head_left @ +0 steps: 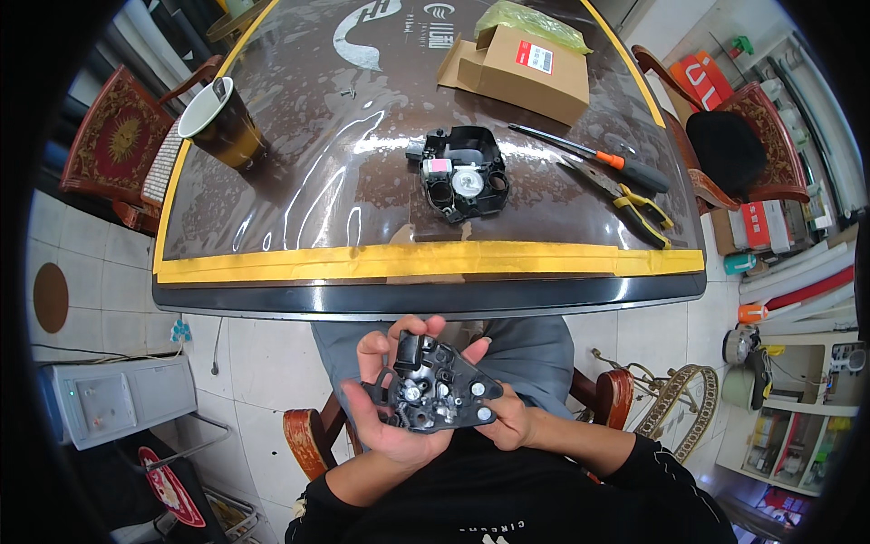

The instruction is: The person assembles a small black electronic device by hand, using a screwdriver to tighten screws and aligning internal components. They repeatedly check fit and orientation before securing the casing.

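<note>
Over my lap, in front of the table edge, I hold a black latch-like mechanism [437,385] with silvery rivets and a greasy-looking inner face turned up. My left hand [385,422] wraps its left side, with the thumb at its left edge and fingers behind the top. My right hand [509,419] grips its right corner; part of those fingers is hidden behind it. On the table beyond lies an opened black plastic housing [464,172] with a small motor and a white gear wheel inside.
Right of the housing lie a screwdriver [625,166] and yellow-black pliers [634,210]. A cardboard box [526,77] and a bubble-wrap bag [535,23] sit at the back. A paper cup [222,127] stands left, small screws [348,92] near the middle. Yellow tape [408,262] lines the table's front edge.
</note>
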Demonstrator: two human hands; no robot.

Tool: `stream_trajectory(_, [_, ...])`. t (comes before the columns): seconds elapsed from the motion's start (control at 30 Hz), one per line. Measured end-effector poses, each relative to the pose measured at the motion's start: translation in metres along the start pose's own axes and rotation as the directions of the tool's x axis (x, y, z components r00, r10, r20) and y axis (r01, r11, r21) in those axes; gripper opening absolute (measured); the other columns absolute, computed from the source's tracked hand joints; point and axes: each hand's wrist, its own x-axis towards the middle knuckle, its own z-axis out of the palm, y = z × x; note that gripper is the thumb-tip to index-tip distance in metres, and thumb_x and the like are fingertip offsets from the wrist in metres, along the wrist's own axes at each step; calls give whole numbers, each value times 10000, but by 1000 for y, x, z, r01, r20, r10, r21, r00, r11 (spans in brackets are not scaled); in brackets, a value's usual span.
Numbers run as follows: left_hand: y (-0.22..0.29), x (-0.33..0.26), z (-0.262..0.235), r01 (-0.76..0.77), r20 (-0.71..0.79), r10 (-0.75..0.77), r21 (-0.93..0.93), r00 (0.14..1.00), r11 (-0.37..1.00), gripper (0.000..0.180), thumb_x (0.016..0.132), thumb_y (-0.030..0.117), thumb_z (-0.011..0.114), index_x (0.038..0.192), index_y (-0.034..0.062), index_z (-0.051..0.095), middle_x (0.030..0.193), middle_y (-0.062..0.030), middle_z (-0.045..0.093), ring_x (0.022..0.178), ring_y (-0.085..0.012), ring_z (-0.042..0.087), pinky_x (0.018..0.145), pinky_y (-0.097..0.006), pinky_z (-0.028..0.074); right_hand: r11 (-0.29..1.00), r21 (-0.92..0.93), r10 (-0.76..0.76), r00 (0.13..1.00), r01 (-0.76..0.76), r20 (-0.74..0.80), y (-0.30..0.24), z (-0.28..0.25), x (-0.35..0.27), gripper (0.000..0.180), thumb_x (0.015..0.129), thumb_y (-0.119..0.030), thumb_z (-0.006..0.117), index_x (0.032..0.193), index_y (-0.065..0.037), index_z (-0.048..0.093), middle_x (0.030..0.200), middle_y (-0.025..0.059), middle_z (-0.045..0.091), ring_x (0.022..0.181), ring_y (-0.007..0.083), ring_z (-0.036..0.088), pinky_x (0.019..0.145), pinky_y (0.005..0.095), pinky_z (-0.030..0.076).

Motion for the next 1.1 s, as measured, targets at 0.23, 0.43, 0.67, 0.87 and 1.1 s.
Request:
stream_trajectory(0.23, [-1, -3, 7, 26, -86, -28, -21, 996, 999, 738, 995, 800, 391, 1405, 194, 483, 1444, -162, 495, 1475, -344, 432, 1091, -790, 422, 997, 7, 75, 997, -75, -24, -5, 0, -1, 256, 989, -19, 575, 1212, 70, 664, 967, 189, 727, 821, 391, 712, 763, 435, 561])
stream_trajectory(0.43, [-10, -6, 4, -1, 15, 1, 22, 1000, 1000, 884, 911, 891, 423, 1412, 166, 497, 1454, -140, 463, 1484, -334, 424, 1085, -803, 419, 988, -44, 149, 989, -149, 2, 1, 9, -2, 268, 947, -20, 637, 1210, 10, 679, 1060, 176, 739, 921, 374, 724, 827, 419, 577])
stream_trajectory(0.67, [-22, -18, -1, -41, 91, 33, 85, 995, 996, 856, 909, 852, 505, 1378, 140, 425, 1436, -160, 385, 1480, -374, 392, 1099, -797, 417, 910, -61, 415, 898, -410, 145, -10, 7, -2, 341, 905, -87, 718, 1244, -65, 693, 1169, 140, 753, 1048, 331, 740, 894, 415, 583])
stream_trajectory(0.87, [-19, -12, 5, -56, 43, 51, 125, 998, 991, 798, 937, 817, 516, 1377, 156, 431, 1472, -175, 381, 1481, -375, 385, 1096, -779, 426, 921, -231, 319, 948, -315, -19, -4, 11, -4, 371, 887, -34, 693, 1257, -20, 668, 1043, 163, 754, 912, 364, 756, 789, 403, 608])
stream_trajectory(1.1, [2, 5, 0, -127, 86, 113, 178, 990, 976, 680, 983, 746, 527, 1368, 190, 454, 1497, -178, 398, 1464, -364, 415, 1121, -744, 426, 909, -215, 318, 927, -358, -199, 0, 8, -9, 262, 917, 73, 600, 1170, 28, 648, 818, 172, 681, 653, 339, 679, 586, 398, 510])
